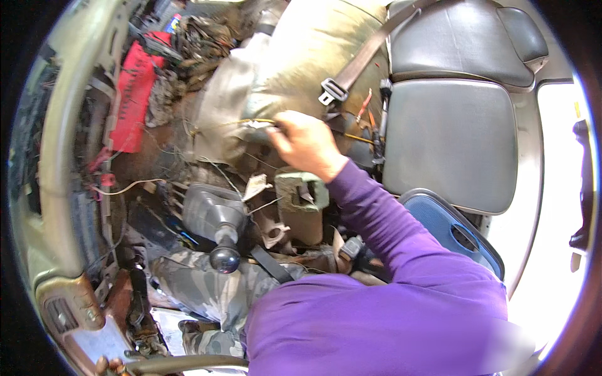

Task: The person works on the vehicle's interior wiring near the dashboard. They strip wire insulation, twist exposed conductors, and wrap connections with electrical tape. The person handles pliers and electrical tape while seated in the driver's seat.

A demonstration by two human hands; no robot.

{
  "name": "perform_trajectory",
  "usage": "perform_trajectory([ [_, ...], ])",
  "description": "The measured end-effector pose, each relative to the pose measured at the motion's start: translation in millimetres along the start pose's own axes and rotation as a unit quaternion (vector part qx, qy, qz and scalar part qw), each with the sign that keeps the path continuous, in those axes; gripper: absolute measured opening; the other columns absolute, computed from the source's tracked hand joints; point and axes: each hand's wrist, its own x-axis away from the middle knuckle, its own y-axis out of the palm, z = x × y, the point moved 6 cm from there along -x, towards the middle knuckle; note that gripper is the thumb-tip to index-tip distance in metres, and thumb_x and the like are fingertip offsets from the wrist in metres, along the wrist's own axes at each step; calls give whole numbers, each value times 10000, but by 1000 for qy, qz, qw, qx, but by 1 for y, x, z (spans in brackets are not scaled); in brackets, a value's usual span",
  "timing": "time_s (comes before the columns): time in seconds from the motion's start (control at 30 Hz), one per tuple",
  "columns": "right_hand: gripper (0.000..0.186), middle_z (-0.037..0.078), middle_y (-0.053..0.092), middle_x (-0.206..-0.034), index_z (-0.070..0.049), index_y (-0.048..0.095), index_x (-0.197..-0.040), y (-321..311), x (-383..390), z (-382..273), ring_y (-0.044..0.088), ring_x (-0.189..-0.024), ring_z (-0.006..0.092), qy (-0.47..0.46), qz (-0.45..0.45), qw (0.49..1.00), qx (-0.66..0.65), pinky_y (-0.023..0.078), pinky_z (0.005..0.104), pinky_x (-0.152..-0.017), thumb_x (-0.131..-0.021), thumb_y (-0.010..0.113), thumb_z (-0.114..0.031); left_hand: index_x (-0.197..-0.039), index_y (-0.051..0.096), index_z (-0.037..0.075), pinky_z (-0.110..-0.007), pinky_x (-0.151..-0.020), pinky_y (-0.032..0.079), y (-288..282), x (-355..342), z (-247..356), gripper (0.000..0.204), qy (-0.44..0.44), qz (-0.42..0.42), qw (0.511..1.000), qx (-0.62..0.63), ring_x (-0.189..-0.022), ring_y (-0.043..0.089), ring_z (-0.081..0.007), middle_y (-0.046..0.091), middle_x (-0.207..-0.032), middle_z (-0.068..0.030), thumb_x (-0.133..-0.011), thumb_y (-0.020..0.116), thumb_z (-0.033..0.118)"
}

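My right hand [308,143], in a purple sleeve, reaches across the cab with its thumb and fingers pinched on a thin yellow wire [257,121]. A pale bit shows at the fingertips, too small to make out. Beneath the wire lies a large, stained sack-like bundle [301,69]. At the lower left edge, the fingertips of my left hand [110,365] curl at the dark steering wheel [188,361]; most of that hand is cut off. Between my legs and the bundle stands a gear lever [226,255] with a round black knob and grey boot.
A seat belt [370,59] with a metal tongue crosses the bundle. Grey seat cushions [448,144] lie to the right, above a blue panel [454,229]. Loose wires and a red cloth [135,94] fill the opened dashboard. A greenish block [301,213] stands beside the lever.
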Motion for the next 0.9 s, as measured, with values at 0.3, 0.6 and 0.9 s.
perform_trajectory([
  [0.3,228,193,779,-986,57,748,-1105,-23,18,16,729,-897,227,130,-38,969,-207,562,352,-831,-1006,704,-143,-1252,603,-39,-474,-898,531,-48,7,0,427,-26,-2,996,85,-962,664,-343,698,-1116,-183,-953,739,234],
  [0.6,227,-8,648,-846,35,725,-1055,-6,-6,-129,530,-754,68,40,-152,887,-433,437,271,-682,-1057,717,-192,-1089,671,50,-439,-758,563,-49,-8,22,430,33,19,999,20,-733,709,-327,738,-902,-114,-777,891,249],
  [0.9,225,-46,580,-772,-10,710,-981,11,15,-149,457,-620,19,-28,-168,907,-386,341,219,-528,-1085,702,-209,-1119,704,84,-448,-876,584,-53,4,18,474,20,76,986,146,-838,743,-305,744,-918,-66,-724,888,268],
])
